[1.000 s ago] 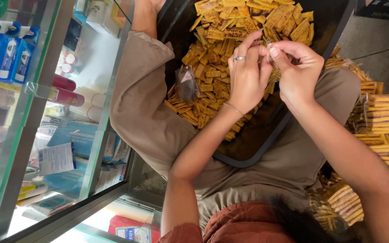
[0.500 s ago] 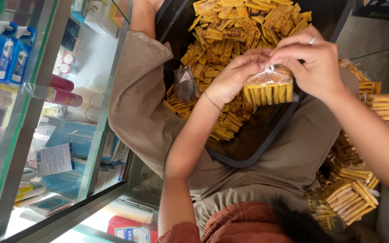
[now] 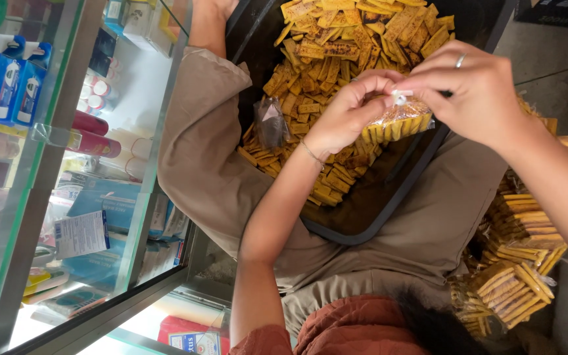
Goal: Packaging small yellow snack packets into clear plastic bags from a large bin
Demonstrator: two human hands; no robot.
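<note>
- Head view, the grip: a small clear bag of yellow strips (image 3: 399, 123) is held between both hands above the black tray (image 3: 376, 220). The neck of the bag is pinched shut at the top by the fingertips of the left hand (image 3: 346, 112) and the right hand (image 3: 484, 92), and a small white tie (image 3: 399, 98) is seen just where the two sets of fingertips meet.
- Head view, the relation: the bag hangs below the pinch, with its strips standing side by side and their long axes running down and away from the neck. The tie lies between the hands, touching both; neither hand is clearly nearer.
- Head view, surroundings: loose yellow strips (image 3: 336, 46) are heaped in the tray, which rests on the lap. A crumpled empty plastic bag (image 3: 271, 121) lies on them, near the left wrist. Filled bags (image 3: 517, 283) are piled beside the right forearm, and a glass display cabinet (image 3: 146, 197) stands on the left.
- Head view, what is hidden: the fingertips' undersides and the neck of the bag are covered by the hands, so it cannot be told whether the tie is wound, knotted or only laid on. The tray's far end is cut off by the frame edge.
</note>
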